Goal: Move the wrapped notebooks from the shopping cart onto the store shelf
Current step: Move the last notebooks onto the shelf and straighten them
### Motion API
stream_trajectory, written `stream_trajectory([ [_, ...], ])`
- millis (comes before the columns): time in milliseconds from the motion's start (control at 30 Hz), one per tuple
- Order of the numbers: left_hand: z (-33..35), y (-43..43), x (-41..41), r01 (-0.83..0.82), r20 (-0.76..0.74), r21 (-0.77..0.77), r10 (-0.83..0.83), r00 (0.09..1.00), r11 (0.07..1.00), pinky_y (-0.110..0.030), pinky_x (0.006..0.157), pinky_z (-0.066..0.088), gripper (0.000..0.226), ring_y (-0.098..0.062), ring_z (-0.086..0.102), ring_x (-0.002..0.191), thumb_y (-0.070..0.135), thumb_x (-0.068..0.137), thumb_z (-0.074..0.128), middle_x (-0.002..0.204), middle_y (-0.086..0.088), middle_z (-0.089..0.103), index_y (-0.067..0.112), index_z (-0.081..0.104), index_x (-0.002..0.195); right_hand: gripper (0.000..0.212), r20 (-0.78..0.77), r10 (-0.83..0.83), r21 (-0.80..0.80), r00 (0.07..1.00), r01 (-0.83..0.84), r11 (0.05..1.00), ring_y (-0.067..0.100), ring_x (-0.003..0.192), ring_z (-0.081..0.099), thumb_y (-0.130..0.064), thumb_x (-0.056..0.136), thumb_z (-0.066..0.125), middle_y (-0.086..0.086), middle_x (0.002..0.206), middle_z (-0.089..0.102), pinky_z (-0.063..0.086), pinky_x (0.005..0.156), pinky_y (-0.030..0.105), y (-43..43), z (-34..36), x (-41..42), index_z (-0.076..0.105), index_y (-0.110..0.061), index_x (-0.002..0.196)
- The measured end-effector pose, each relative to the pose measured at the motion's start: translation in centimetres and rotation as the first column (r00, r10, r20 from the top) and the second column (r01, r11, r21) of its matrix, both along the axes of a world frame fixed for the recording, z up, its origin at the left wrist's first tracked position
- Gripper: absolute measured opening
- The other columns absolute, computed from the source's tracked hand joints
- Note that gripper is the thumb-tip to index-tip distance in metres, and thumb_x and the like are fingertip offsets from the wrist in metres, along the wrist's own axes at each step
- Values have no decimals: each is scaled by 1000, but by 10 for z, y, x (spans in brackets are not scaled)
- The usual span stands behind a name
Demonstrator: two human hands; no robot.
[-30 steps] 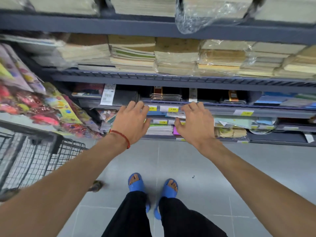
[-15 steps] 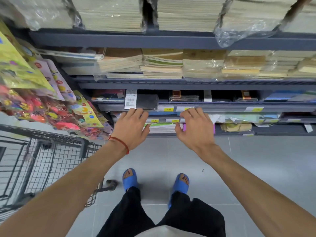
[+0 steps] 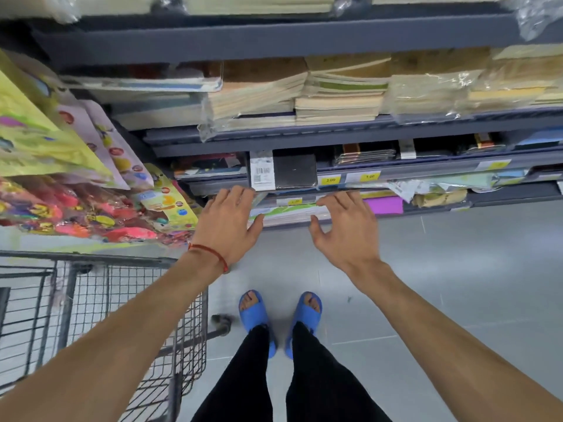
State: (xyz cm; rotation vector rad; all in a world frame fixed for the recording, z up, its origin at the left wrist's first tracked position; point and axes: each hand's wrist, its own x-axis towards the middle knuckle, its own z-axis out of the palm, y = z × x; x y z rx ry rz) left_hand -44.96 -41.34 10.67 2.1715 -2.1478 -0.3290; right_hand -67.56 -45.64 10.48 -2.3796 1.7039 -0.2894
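Observation:
Both of my hands hang in the air in front of the shelving, palms down and holding nothing. My left hand [image 3: 228,224], with a red string on its wrist, has its fingers straight. My right hand [image 3: 347,226] has its fingers spread and slightly bent. Plastic-wrapped stacks of notebooks [image 3: 338,95] lie on the dark grey store shelf [image 3: 274,134] above my hands. The wire shopping cart [image 3: 122,300] stands at lower left; no notebooks show in the part of it that I see.
Colourful packaged toys and sticker sheets [image 3: 76,190] hang at the left above the cart. Lower shelves hold dark notebooks and a yellow price tag [image 3: 330,180]. My feet in blue sandals [image 3: 253,315] stand on a grey tiled floor.
The view has swung left and down, bringing more of the cart into sight. My hands have moved apart a little and stay without a load.

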Motion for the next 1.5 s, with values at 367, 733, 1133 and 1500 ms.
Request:
stream_trajectory([
  [367,-85,-49,-17,-383,-656,40,313,687,923,-36,121,26,103,-14,24,148,53,81,72,162,0,23,19,12,157,90,342,-56,265,938,-39,963,18,151,21,-54,93,61,3,165,22,25,118,30,-56,-72,21,16,-12,159],
  [733,-115,-61,0,-352,-654,-38,243,716,935,-38,113,37,90,-11,44,136,58,84,65,147,5,50,24,22,155,104,473,-22,367,881,-175,914,10,150,26,-66,87,62,-6,164,28,26,123,37,-93,-109,14,5,-21,161],
  [1133,-120,-75,8,-433,-554,-92,315,771,897,6,88,25,86,-6,64,108,79,77,50,117,14,70,23,47,142,96,452,-126,232,883,20,972,11,56,42,-69,82,63,11,89,70,46,63,34,-98,-115,32,33,-14,154],
  [1500,-126,-67,4,-406,-676,-38,276,684,913,-28,99,51,92,-5,63,113,72,75,67,128,11,66,29,34,149,114,551,-207,393,809,-33,919,9,145,36,-60,69,80,0,155,44,32,120,29,-97,-112,27,24,-15,158],
])
